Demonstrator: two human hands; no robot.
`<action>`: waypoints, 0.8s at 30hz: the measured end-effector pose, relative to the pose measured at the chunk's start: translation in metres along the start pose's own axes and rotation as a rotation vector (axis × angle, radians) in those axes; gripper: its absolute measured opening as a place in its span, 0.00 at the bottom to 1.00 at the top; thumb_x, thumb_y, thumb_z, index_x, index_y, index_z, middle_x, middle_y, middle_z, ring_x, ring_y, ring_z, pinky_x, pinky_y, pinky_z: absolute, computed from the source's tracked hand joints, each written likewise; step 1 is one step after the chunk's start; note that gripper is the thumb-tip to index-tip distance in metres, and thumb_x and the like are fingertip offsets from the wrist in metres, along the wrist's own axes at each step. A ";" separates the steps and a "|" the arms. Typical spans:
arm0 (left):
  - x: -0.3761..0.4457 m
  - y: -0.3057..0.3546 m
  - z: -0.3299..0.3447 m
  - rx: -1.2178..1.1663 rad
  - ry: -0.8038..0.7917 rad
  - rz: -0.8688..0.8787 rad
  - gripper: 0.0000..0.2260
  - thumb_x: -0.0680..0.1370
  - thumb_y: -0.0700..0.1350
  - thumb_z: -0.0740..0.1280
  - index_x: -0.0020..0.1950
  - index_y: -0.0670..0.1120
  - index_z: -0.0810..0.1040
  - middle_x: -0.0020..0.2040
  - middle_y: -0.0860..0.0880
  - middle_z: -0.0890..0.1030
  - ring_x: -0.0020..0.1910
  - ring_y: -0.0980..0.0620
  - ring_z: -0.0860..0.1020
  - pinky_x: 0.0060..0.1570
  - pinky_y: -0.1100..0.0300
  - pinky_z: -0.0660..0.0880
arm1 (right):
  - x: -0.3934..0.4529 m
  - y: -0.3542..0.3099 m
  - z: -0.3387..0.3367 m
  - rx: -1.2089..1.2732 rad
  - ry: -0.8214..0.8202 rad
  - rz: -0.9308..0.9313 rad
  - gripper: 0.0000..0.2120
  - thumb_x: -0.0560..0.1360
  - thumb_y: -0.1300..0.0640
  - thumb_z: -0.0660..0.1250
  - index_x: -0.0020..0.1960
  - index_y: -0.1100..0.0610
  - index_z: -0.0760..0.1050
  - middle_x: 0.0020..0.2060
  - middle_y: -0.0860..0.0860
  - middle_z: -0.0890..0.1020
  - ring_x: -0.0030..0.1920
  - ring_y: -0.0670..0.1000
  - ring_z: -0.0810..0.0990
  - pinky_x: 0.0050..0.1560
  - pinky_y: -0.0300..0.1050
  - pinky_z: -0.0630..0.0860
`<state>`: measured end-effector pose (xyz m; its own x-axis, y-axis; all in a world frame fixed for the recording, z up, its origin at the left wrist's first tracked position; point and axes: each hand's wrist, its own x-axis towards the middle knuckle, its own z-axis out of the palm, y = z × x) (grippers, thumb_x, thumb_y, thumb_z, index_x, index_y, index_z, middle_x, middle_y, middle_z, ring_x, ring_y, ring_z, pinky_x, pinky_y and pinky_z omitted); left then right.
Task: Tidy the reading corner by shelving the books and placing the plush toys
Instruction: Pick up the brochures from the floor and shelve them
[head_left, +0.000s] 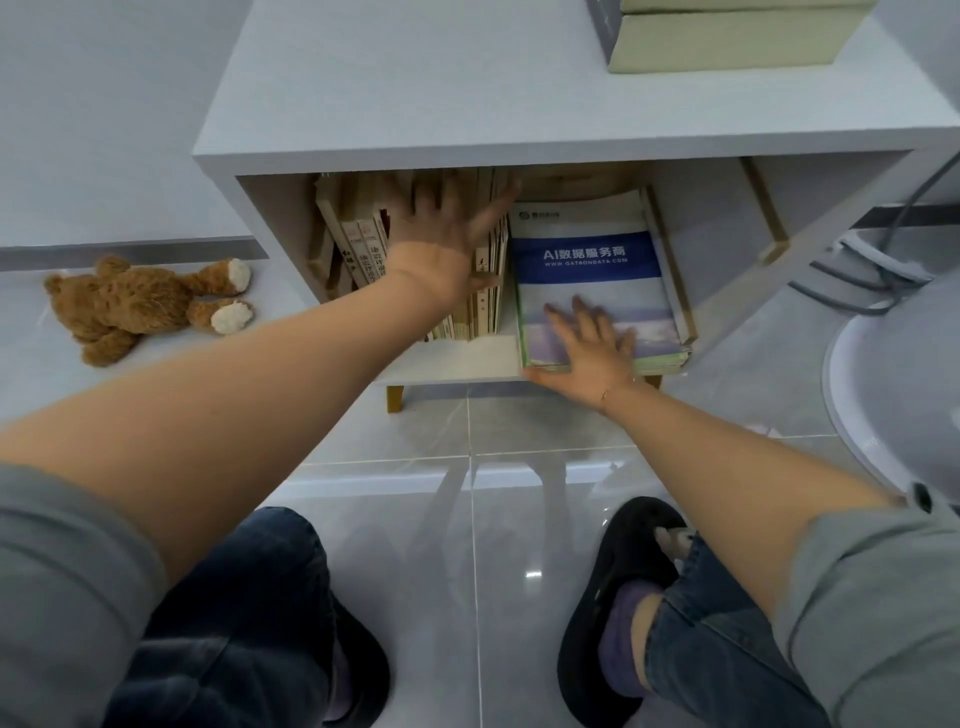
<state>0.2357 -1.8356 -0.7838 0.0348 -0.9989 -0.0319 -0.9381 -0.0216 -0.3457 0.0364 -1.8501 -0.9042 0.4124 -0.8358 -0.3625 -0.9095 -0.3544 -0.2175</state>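
In the middle of the frame, inside the open compartment of a white bookshelf (363, 104), the left hand (447, 228) lies flat with fingers straight and spread against a row of upright books (488, 291), touching their spines and top edges. Just right of that row, the right hand (592, 343) presses palm-down, fingers straight and apart, on a blue-and-white booklet (587, 254) that tops a flat stack at the compartment's front edge. At the left edge of the frame, a brown teddy bear (140, 306) lies on the tiled floor (519, 519), well apart from the shelf. At upper right, thick books (727, 41) are stacked on the shelf top.
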 end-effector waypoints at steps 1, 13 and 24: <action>0.001 0.002 0.000 -0.008 0.012 0.010 0.40 0.75 0.67 0.58 0.77 0.59 0.37 0.77 0.40 0.54 0.72 0.33 0.59 0.69 0.31 0.53 | -0.001 0.006 0.009 -0.062 -0.063 0.011 0.38 0.76 0.33 0.53 0.76 0.41 0.36 0.77 0.49 0.36 0.76 0.58 0.36 0.71 0.68 0.41; 0.008 0.003 0.009 0.068 0.057 0.105 0.29 0.77 0.58 0.64 0.75 0.50 0.58 0.77 0.43 0.56 0.76 0.38 0.54 0.70 0.36 0.51 | 0.017 0.010 0.013 -0.146 -0.006 -0.022 0.35 0.79 0.41 0.55 0.77 0.42 0.36 0.77 0.51 0.37 0.76 0.60 0.36 0.72 0.69 0.41; 0.023 0.001 -0.006 0.161 -0.138 0.102 0.47 0.72 0.41 0.73 0.79 0.52 0.43 0.78 0.42 0.51 0.75 0.35 0.54 0.60 0.43 0.72 | 0.044 -0.059 0.009 0.407 0.189 -0.049 0.48 0.69 0.46 0.73 0.78 0.54 0.47 0.75 0.54 0.58 0.75 0.56 0.57 0.73 0.50 0.60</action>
<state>0.2333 -1.8584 -0.7792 0.0002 -0.9801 -0.1987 -0.8724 0.0969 -0.4791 0.1088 -1.8619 -0.9157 0.4029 -0.8975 -0.1795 -0.7785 -0.2330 -0.5828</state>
